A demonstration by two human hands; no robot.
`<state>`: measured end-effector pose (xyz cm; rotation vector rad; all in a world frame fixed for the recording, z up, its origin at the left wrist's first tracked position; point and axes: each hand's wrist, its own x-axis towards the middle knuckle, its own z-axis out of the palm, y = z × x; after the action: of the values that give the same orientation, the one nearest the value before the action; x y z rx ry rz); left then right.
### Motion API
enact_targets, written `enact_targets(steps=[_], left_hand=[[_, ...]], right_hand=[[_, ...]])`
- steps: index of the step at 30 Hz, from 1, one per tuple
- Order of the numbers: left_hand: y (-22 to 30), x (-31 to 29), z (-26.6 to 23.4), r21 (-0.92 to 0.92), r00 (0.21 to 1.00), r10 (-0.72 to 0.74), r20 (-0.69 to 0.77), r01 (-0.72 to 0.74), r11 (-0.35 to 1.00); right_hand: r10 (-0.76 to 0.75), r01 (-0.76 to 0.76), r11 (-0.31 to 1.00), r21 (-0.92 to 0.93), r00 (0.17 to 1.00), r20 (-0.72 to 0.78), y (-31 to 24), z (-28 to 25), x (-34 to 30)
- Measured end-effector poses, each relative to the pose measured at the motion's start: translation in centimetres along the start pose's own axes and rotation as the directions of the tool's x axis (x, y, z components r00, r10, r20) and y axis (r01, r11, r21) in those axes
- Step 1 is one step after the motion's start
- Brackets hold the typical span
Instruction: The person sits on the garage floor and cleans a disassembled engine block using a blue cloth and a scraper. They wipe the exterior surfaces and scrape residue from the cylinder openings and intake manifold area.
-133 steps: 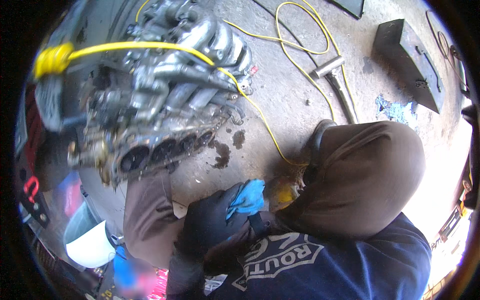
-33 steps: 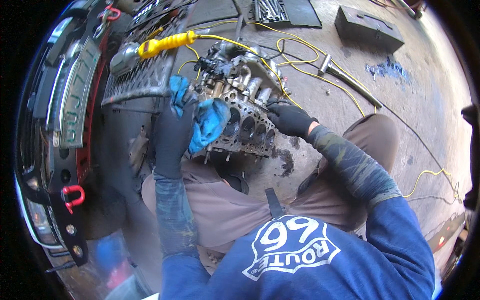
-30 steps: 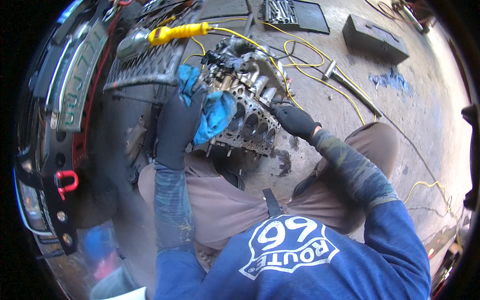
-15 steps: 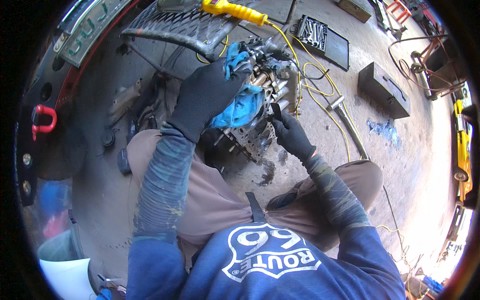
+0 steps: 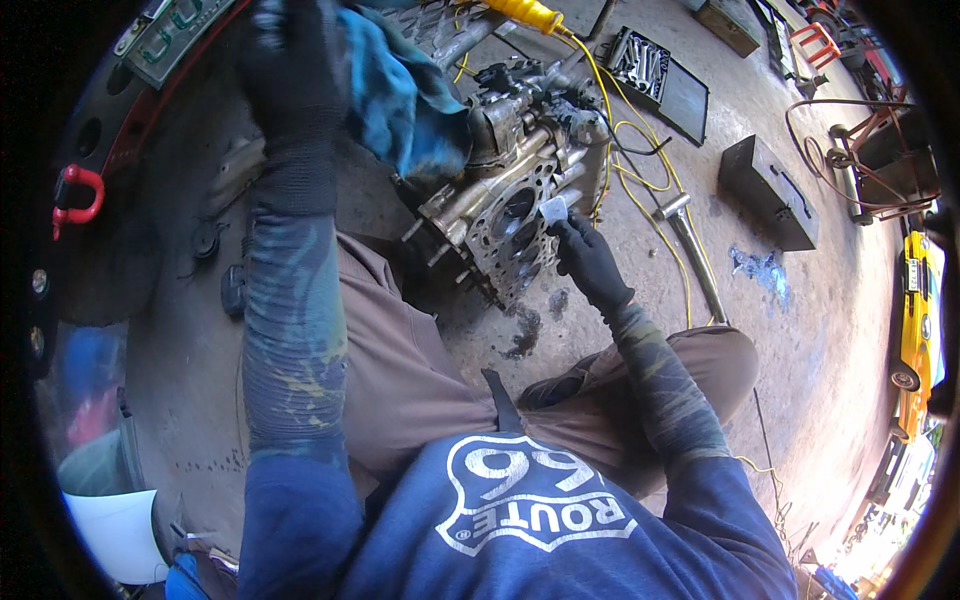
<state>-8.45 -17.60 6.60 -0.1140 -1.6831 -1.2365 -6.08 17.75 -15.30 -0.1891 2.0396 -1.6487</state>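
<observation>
The engine (image 5: 528, 158) sits on the floor (image 5: 800, 330) just past the knees, probably so both hands can reach it. The right hand (image 5: 592, 268) pinches a small flat blade (image 5: 553, 210) by one end, which seems to leave the other end free over the engine's holes. The left hand (image 5: 298, 75) is up high beside a blue rag (image 5: 400, 95); I cannot tell how its fingers are bent.

The top edge crops the blurred left grip (image 5: 295, 65).
</observation>
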Motion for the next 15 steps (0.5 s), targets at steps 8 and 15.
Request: enact_targets(steps=[8,15], left_hand=[[-1.6,-5.9,7.1,0.593,0.632,-0.500,0.592,0.078,0.801],[-4.5,-5.6,6.8,0.550,0.498,-0.401,0.769,-0.195,0.812]], right_hand=[[-0.012,0.014,0.996,-0.088,1.000,0.019,1.2,0.6,1.1],[-0.203,0.202,0.979,-0.019,0.973,-0.110,0.0,1.3,1.8]])
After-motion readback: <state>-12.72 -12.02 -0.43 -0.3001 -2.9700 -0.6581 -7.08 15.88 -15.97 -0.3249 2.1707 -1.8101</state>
